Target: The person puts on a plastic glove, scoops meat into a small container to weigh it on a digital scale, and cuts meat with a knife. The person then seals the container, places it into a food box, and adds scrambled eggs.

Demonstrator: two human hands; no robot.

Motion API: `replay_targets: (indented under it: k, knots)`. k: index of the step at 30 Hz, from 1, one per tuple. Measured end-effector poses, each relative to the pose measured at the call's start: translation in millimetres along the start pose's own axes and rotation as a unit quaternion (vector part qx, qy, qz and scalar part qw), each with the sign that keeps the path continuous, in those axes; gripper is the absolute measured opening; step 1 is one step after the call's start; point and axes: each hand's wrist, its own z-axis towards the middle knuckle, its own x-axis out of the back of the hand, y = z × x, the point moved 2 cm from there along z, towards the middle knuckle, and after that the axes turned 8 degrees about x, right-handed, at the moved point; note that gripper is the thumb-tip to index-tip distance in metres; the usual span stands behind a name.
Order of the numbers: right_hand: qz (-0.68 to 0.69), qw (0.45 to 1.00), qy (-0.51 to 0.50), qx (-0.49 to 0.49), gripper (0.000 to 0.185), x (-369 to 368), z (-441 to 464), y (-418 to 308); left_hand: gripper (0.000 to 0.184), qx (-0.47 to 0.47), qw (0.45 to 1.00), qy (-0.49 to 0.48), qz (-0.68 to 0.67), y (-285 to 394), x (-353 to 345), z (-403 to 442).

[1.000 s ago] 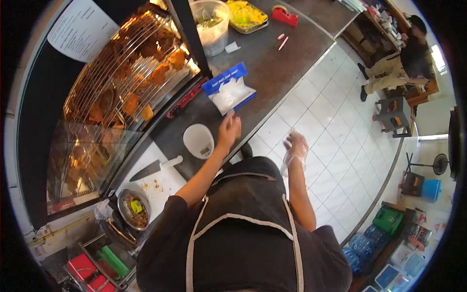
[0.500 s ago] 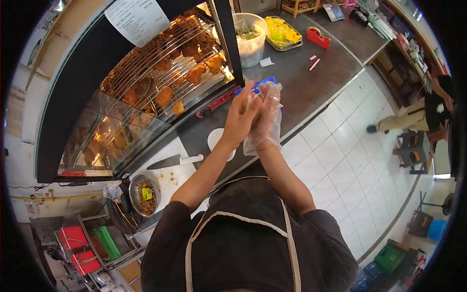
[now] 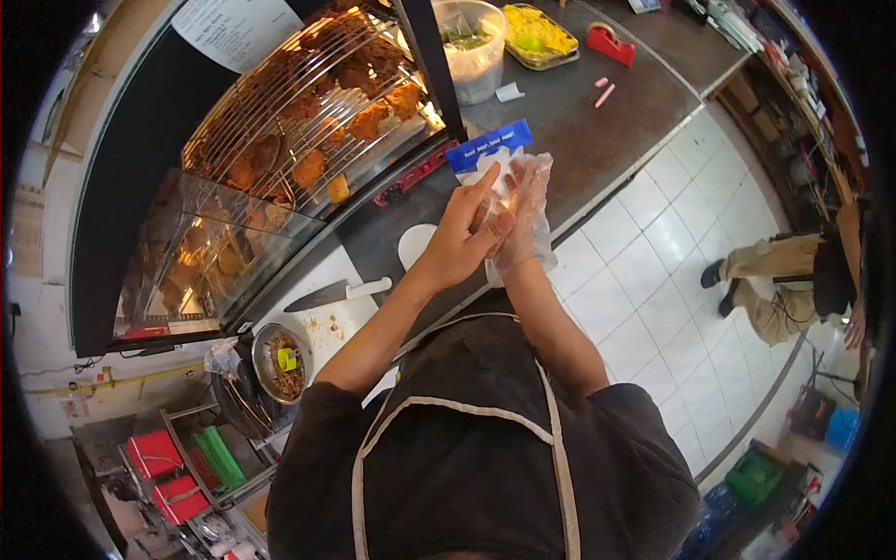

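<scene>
A clear plastic glove point(image 3: 537, 229) covers my right hand point(image 3: 525, 201), whose fingers are stretched out and point away from me. My bare left hand point(image 3: 467, 229) presses against the palm side of the glove, its fingers and thumb closing on the plastic around my right thumb. Part of that grip is hidden between the two hands. Just beyond my fingertips a blue box point(image 3: 490, 145) with white lettering lies on the dark counter point(image 3: 597, 149), with white material showing at its near side.
A lit warming cabinet point(image 3: 317, 121) with fried pieces stands left. Near it are a knife point(image 3: 336, 295) on a white board point(image 3: 327, 322) and a metal bowl point(image 3: 271, 373). Beyond are a plastic bucket point(image 3: 478, 70), a yellow-filled tray point(image 3: 537, 37) and a tape dispenser point(image 3: 611, 45). Another person point(image 3: 784, 271) is at right.
My hands have turned and come slightly nearer, uncovering more of the blue box. My left fingers have closed further around the gloved hand. The other person's legs have shifted.
</scene>
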Motion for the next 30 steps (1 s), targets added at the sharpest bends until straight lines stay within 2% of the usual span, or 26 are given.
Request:
replay_targets:
  k: [2,3,4,5,6,7,9,10,11,13,15,17,18,21,23,24,25,27,28,30]
  knots:
    - [-0.154,0.983,0.064,0.082,0.075,25,29,6,0.073,0.024,0.999,-0.039,0.021,5,2,-7]
    - [-0.158,0.981,0.072,0.083,0.075,27,25,-4,0.074,0.06,0.993,-0.066,-0.077,8,4,-8]
    - [-0.088,0.986,0.144,0.016,0.074,21,23,-16,0.075,0.088,0.977,-0.091,-0.169,10,8,-5]
    - [-0.013,0.977,0.209,-0.052,0.073,14,23,-23,0.075,0.082,0.978,-0.094,-0.167,12,14,-2]
    - [0.101,0.979,0.175,-0.012,0.053,32,39,-6,0.075,0.063,0.981,-0.091,-0.161,14,22,3]
    - [0.103,0.98,0.171,-0.01,0.053,35,39,7,0.075,0.049,0.983,-0.088,-0.155,16,29,5]
    - [-0.066,0.975,0.121,0.176,0.057,41,18,19,0.075,0.052,0.98,-0.094,-0.165,13,30,13]
    - [-0.055,0.98,0.073,0.175,0.071,29,6,14,0.076,0.038,0.982,-0.086,-0.166,10,26,16]
    - [-0.056,0.979,0.081,0.179,0.071,19,-2,6,0.076,0.022,0.983,-0.08,-0.167,8,21,19]
    - [0.024,0.996,0.024,0.078,0.07,4,-14,-4,0.076,0.001,0.987,-0.079,-0.143,2,1,18]
    - [0.011,0.991,0.052,0.122,0.067,24,-5,10,0.075,-0.018,0.99,-0.077,-0.118,1,-9,11]
    - [0.025,0.995,0.092,0.041,0.082,44,3,18,0.075,-0.024,0.988,-0.094,-0.122,1,-19,5]
    - [0.024,0.994,0.101,0.043,0.082,50,6,13,0.075,-0.021,0.987,-0.101,-0.126,2,-23,3]
    - [0.064,0.988,0.131,-0.046,0.08,62,21,1,0.084,-0.018,0.993,-0.101,-0.053,3,-35,0]
    - [0.094,0.98,0.136,-0.111,0.079,62,43,-6,0.088,-0.147,0.982,-0.022,0.117,6,-43,8]
    - [0.034,0.98,0.185,-0.065,0.071,81,60,2,0.093,-0.121,0.986,-0.016,0.113,10,-42,18]
    - [0.031,0.981,0.177,-0.072,0.071,84,65,-5,0.093,-0.118,0.986,-0.006,0.116,11,-41,30]
    - [0.152,0.984,-0.012,-0.092,0.067,86,65,-19,0.094,-0.121,0.982,0.009,0.147,13,-45,58]
    - [0.166,0.975,-0.051,-0.137,0.062,79,64,-34,0.094,-0.12,0.986,-0.003,0.115,15,-52,71]
    - [0.147,0.981,-0.034,-0.126,0.059,95,92,-41,0.093,-0.101,0.99,-0.004,0.095,10,-79,92]
